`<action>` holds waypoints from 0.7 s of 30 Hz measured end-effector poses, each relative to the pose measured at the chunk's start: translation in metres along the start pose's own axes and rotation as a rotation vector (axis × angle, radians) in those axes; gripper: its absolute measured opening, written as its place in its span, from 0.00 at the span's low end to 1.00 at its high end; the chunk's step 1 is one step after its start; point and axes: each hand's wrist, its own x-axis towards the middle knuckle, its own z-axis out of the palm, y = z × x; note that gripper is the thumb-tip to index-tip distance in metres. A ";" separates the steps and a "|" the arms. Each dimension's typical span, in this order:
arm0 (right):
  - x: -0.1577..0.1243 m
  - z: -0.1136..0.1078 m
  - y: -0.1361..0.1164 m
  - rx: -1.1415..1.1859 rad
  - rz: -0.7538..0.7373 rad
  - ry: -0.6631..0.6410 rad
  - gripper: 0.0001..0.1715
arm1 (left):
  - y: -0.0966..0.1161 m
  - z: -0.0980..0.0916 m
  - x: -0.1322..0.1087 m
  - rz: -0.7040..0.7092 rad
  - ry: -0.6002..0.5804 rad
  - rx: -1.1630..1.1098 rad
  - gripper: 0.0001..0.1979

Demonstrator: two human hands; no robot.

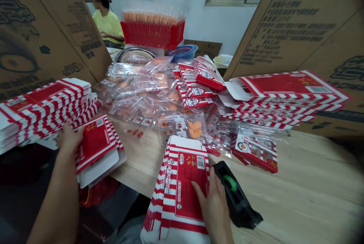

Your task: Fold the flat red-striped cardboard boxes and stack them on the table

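At the left, my left hand (69, 137) is at the near edge of a small batch of red-and-white striped cartons (95, 141), its thumb against their side; some of its fingers are hidden. The batch lies tilted, with white flaps toward me. In front of me stands a fanned stack of flat striped cartons (189, 183). My right hand (214, 198) grips that stack's right side, thumb over the top face and fingers along the edge. Close beside these fingers is a black tape dispenser (239, 198) with a green roll.
Clear packets of orange pieces (142, 88) are heaped mid-table. Striped cartons are piled at left (48, 104) and right (290, 88). Behind stand a red basket (153, 33) and blue basin (183, 51). Large cardboard boxes flank both sides. A person in yellow (110, 24) sits beyond.
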 end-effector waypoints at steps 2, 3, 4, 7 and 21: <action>-0.005 0.003 -0.005 -0.021 0.028 0.006 0.43 | 0.016 -0.002 -0.008 0.002 0.037 -0.026 0.24; -0.006 0.004 -0.007 -0.035 0.049 0.023 0.43 | 0.028 0.000 -0.014 0.021 0.038 -0.038 0.24; -0.007 0.005 -0.008 -0.054 0.074 0.045 0.42 | 0.042 0.004 -0.021 0.076 0.016 -0.064 0.22; -0.006 0.002 -0.011 -0.118 0.116 0.080 0.39 | 0.095 0.031 -0.057 0.332 -0.195 -0.194 0.15; -0.007 -0.039 -0.023 0.721 0.261 0.025 0.36 | 0.223 0.098 -0.131 0.664 -0.816 -0.314 0.16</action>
